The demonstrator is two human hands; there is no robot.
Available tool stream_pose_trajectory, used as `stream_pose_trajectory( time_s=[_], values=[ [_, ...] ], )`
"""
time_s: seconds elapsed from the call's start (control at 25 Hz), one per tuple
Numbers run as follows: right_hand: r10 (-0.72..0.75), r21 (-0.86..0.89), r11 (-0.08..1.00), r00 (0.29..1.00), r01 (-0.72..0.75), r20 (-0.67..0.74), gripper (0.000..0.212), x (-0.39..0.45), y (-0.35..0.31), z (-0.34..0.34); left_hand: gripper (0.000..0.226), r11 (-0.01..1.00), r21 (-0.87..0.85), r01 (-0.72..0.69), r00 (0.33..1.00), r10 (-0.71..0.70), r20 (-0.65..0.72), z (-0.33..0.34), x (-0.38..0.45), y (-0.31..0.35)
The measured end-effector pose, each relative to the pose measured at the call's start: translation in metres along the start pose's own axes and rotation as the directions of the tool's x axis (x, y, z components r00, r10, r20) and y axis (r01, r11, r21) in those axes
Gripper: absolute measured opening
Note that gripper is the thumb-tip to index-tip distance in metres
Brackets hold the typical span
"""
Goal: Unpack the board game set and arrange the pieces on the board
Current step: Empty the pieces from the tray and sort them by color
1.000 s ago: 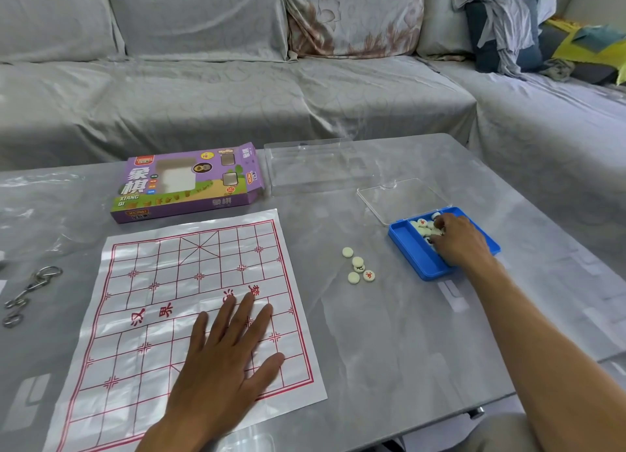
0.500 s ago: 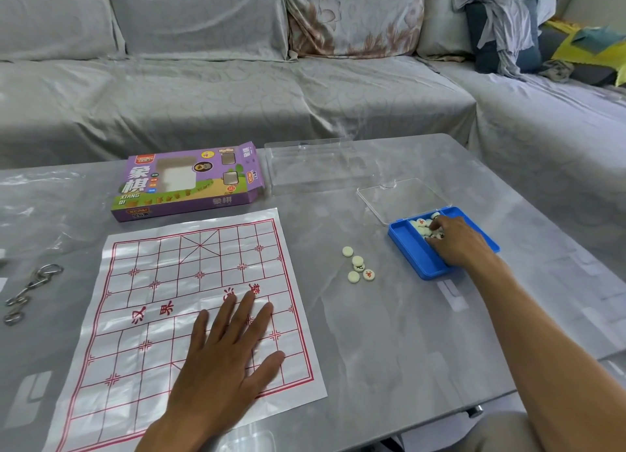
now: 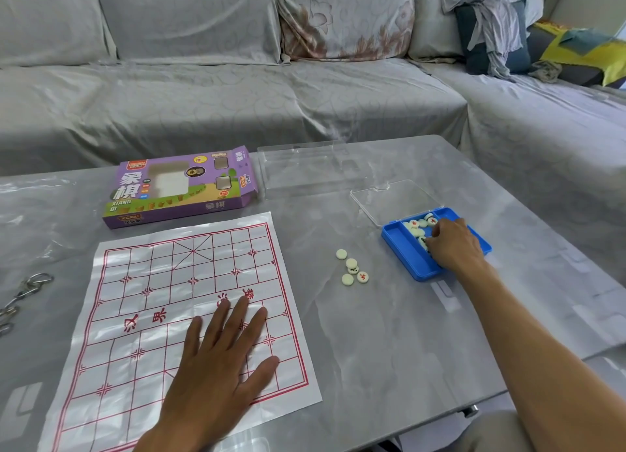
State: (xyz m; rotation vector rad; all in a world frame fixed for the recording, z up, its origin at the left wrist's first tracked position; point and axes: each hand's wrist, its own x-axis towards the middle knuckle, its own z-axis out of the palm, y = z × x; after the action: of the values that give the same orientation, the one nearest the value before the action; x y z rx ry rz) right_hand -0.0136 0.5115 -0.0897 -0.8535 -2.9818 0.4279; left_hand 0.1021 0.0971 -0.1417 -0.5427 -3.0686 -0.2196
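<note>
The purple box reads "XIANG QI" beside 象棋. The paper board, printed in red with 汉界, lies flat under the left hand, fingers spread. The right hand curls into the blue tray over pieces; whether it holds one, I cannot tell. Five pieces lie between board and tray

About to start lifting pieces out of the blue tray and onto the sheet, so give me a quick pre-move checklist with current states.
1. Board sheet unfolded flat on table: ok.
2. Left hand pressing sheet down, fingers straight: ok.
3. Blue tray open, clear lid lying beside it: ok.
4. Right hand in tray among pieces: ok; whether it pinches one: cannot tell.
5. Loose pieces placed on the board: not ok, five lie on the table between sheet and tray.
</note>
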Motion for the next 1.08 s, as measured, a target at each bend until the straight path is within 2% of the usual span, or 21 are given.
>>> stream_pose_trajectory(
  time_s=[0.12,0.2,0.32,0.44,0.52,0.6,0.76,0.92,1.08],
  values=[
    [-0.046,-0.016,0.999,0.999,0.046,-0.014,0.009,-0.002,-0.002,-0.004,0.068,1.000,0.005,-0.007,1.000,0.006,0.015,-0.001,0.001,0.000],
    [-0.090,0.052,0.994,0.996,0.091,-0.024,0.016,-0.002,0.004,-0.005,0.068,1.000,0.007,-0.007,1.000,0.006,0.016,-0.002,0.000,0.000],
    [-0.072,0.154,0.985,0.995,0.083,-0.076,0.023,-0.006,0.012,-0.007,0.070,1.000,-0.002,-0.001,1.000,0.001,0.018,-0.002,0.000,0.000],
    [-0.094,0.059,0.994,0.995,0.094,-0.016,0.042,-0.006,0.011,-0.009,0.070,1.000,-0.013,0.004,1.000,-0.004,0.022,-0.004,-0.001,0.002],
    [-0.144,-0.043,0.988,0.989,0.145,0.033,0.038,-0.005,0.006,-0.008,0.071,1.000,-0.020,0.008,1.000,-0.007,0.027,-0.004,-0.001,0.001],
    [-0.143,-0.033,0.989,0.989,0.144,0.030,0.032,-0.003,0.004,-0.006,0.071,1.000,-0.030,0.008,1.000,-0.008,0.015,-0.004,-0.001,0.001],
    [-0.119,0.005,0.993,0.989,0.119,0.084,0.034,0.000,0.006,-0.008,0.072,1.000,-0.022,0.005,1.000,-0.005,0.016,-0.006,-0.002,0.002],
    [-0.107,0.064,0.992,0.994,0.105,0.032,0.004,0.002,0.006,-0.005,0.070,1.000,-0.003,0.005,1.000,-0.005,0.030,-0.006,-0.001,0.002],
    [-0.094,0.109,0.990,0.995,0.091,0.019,0.011,-0.001,0.007,-0.010,0.069,1.000,0.018,-0.003,1.000,0.003,0.023,-0.005,-0.001,0.002]
  ],
)
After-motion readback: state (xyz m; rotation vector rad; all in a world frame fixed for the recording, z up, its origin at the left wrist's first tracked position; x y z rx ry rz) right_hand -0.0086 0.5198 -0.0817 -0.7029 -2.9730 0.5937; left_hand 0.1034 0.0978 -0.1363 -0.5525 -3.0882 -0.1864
